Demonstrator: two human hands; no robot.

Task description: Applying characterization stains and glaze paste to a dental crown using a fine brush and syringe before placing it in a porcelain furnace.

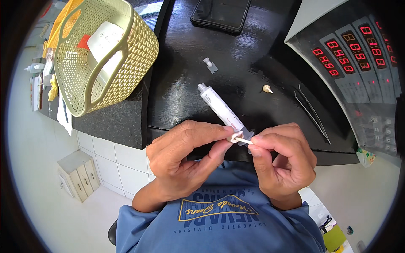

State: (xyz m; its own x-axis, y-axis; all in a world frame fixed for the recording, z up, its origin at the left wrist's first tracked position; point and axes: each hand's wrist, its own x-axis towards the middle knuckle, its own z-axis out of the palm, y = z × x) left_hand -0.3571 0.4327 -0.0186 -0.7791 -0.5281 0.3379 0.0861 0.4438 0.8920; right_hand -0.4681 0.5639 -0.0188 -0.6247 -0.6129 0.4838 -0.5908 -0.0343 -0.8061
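My left hand [185,160] pinches a small cream-white piece [235,136] between thumb and index finger, near the counter's front edge. My right hand [284,162] has its fingertips closed on a thin white stick [246,141] that joins the piece. A clear syringe [219,107] with a white label lies just beyond my fingers, its flanged end partly behind them. Farther back lie a small translucent cap [210,66] and, to the right, a small cream piece with a pin [267,88].
Metal tweezers [312,114] lie on the black counter [181,67] at right, beside a machine panel [371,109] with red displays. A black phone [217,14] lies at the back. A perforated pale-green basket [126,63] holding boxes occupies the left, near a yellow basket [59,25].
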